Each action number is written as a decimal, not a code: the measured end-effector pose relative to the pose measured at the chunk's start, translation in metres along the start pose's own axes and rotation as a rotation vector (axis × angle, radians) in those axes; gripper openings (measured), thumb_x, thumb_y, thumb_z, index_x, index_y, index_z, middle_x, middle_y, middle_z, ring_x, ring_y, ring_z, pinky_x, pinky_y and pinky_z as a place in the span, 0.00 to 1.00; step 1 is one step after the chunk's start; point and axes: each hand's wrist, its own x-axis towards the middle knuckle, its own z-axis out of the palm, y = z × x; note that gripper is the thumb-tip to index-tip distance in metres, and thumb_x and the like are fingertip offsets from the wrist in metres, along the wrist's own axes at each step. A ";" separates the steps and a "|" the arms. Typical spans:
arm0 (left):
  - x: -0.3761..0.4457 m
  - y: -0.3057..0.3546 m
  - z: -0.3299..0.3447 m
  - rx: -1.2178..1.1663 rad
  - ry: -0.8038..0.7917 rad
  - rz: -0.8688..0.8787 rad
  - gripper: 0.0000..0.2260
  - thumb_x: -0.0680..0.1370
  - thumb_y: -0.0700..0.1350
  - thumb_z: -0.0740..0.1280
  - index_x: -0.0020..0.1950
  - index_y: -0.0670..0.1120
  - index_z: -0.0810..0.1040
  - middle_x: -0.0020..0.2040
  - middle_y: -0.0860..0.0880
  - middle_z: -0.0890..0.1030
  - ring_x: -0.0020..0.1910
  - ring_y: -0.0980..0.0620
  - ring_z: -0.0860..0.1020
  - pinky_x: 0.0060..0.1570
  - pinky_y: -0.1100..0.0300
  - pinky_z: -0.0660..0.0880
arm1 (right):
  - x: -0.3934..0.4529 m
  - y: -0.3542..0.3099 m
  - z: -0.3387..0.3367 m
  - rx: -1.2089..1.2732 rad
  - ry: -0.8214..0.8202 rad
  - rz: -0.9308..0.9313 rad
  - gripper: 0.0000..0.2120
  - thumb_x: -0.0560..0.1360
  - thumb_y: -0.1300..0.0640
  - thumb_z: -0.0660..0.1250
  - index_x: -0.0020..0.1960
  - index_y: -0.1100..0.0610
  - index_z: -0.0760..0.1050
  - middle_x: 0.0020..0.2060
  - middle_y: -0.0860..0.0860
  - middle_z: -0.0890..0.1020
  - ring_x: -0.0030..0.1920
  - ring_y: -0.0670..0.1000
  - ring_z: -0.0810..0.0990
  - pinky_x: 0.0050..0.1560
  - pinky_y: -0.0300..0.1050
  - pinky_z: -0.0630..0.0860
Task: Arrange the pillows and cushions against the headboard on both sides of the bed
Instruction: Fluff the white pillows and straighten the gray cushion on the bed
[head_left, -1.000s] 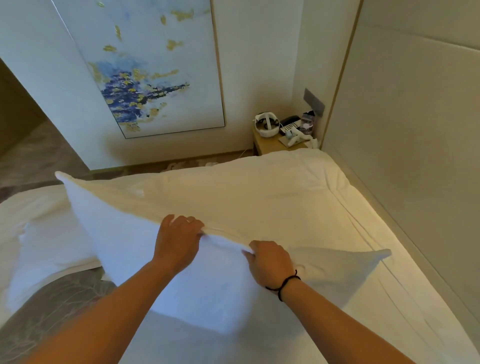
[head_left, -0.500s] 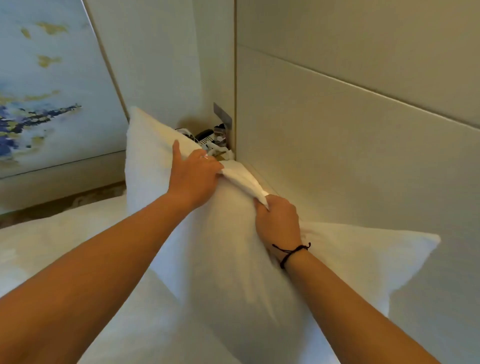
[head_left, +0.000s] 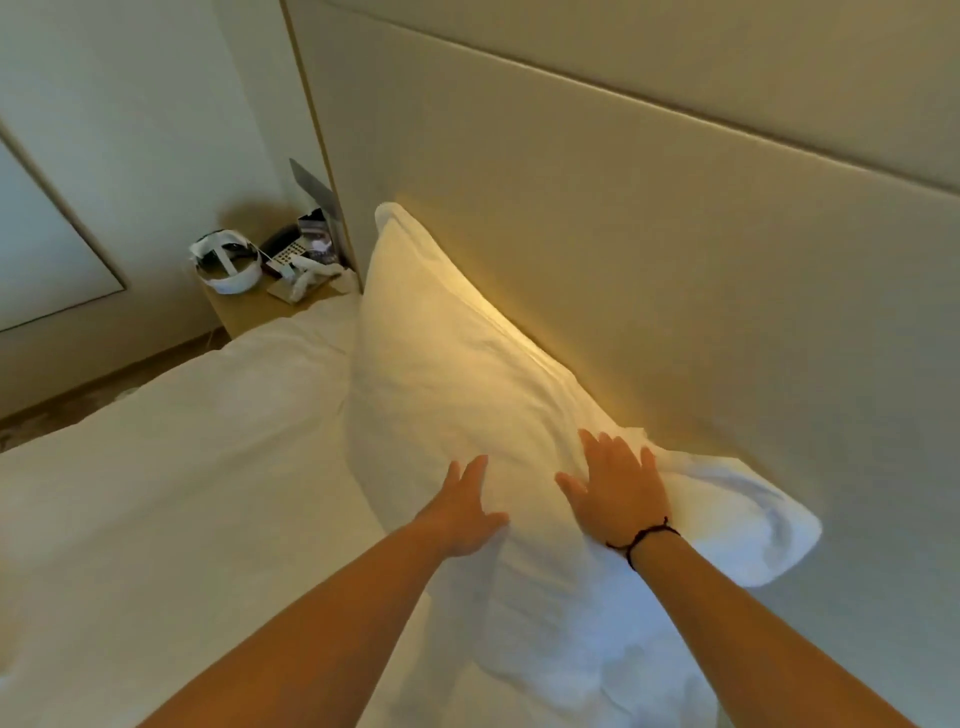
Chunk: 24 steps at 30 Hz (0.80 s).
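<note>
A large white pillow leans tilted against the beige padded headboard, its top corner up near the headboard's left edge. My left hand lies flat on the pillow's front face with fingers spread. My right hand, a black band on its wrist, presses flat on the pillow just to the right, close to its upper edge. Neither hand grips the fabric. The pillow's lower part rests on the white bed.
A wooden nightstand stands left of the headboard, carrying a white headset-like object, a phone and small items. A framed panel hangs on the left wall. Floor shows beyond the bed's far edge.
Both hands let go of the pillow's top edge and now press flat on its face. The pillow went from held up to leaning against the headboard.
</note>
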 end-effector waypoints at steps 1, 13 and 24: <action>0.006 0.002 0.009 0.012 -0.014 -0.013 0.43 0.77 0.58 0.67 0.81 0.53 0.41 0.81 0.44 0.39 0.79 0.44 0.52 0.74 0.50 0.58 | -0.006 0.002 0.006 -0.019 0.065 -0.011 0.36 0.76 0.31 0.45 0.77 0.51 0.55 0.72 0.56 0.67 0.73 0.57 0.63 0.74 0.62 0.54; -0.005 -0.006 0.008 0.115 -0.064 0.019 0.40 0.78 0.58 0.66 0.81 0.56 0.43 0.82 0.49 0.47 0.80 0.48 0.52 0.76 0.47 0.56 | -0.015 0.002 0.015 -0.083 0.121 -0.003 0.39 0.70 0.26 0.56 0.77 0.42 0.54 0.78 0.59 0.54 0.77 0.61 0.52 0.72 0.66 0.48; -0.189 -0.167 -0.046 -0.232 0.261 -0.428 0.16 0.79 0.55 0.64 0.63 0.50 0.80 0.62 0.51 0.80 0.59 0.50 0.78 0.62 0.55 0.74 | -0.074 -0.235 0.054 0.629 -0.204 -0.441 0.18 0.76 0.45 0.67 0.65 0.44 0.72 0.70 0.42 0.69 0.55 0.47 0.79 0.56 0.46 0.76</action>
